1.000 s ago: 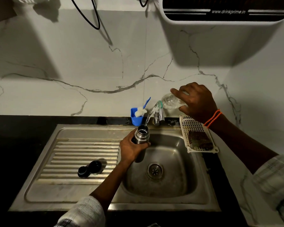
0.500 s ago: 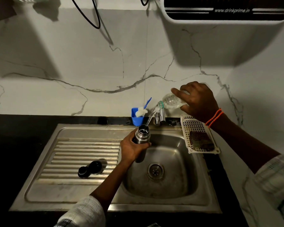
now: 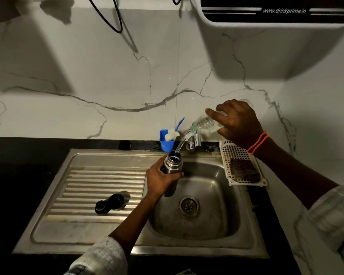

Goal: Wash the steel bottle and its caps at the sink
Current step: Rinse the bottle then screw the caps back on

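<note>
The left hand [image 3: 159, 178] is gripping the uncapped steel bottle [image 3: 172, 167] over the sink basin [image 3: 213, 195], while the right hand [image 3: 236, 121], wrapped around a tilted plastic bottle [image 3: 206, 125], is pouring water in. Both caps [image 3: 109, 203] are waiting unwashed on the drainboard [image 3: 99, 183]; scrubbing looks yet undone.

Steel bottle [image 3: 172, 165]: uncapped, upright over the sink [image 3: 207, 241] basin; two black caps [image 3: 110, 204], touching, on its drainboard.
</note>
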